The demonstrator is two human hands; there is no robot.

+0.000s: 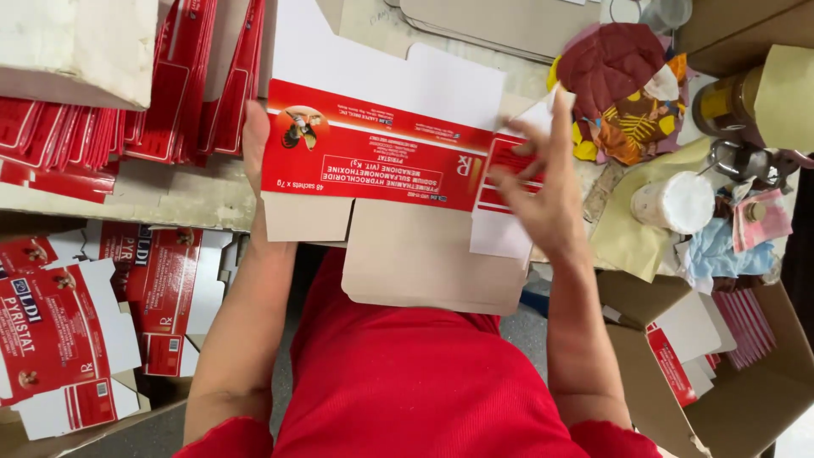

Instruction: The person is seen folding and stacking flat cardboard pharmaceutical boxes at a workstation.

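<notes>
A flat, unfolded red and white carton blank (377, 157) lies in front of me over the table edge and my lap. My left hand (254, 136) grips its left end, mostly hidden behind the card. My right hand (543, 182) is at the blank's right end with fingers spread, touching the small red side flap (500, 161). Bare grey-brown flaps (432, 254) hang down toward my red top.
Stacks of flat red carton blanks (127, 110) lie at upper left. Folded red and white cartons (76, 331) fill a box at lower left. At right are a patterned cloth (623, 85), a white-topped cup (674, 202), a brown jar (725, 102) and an open cardboard box (721, 365).
</notes>
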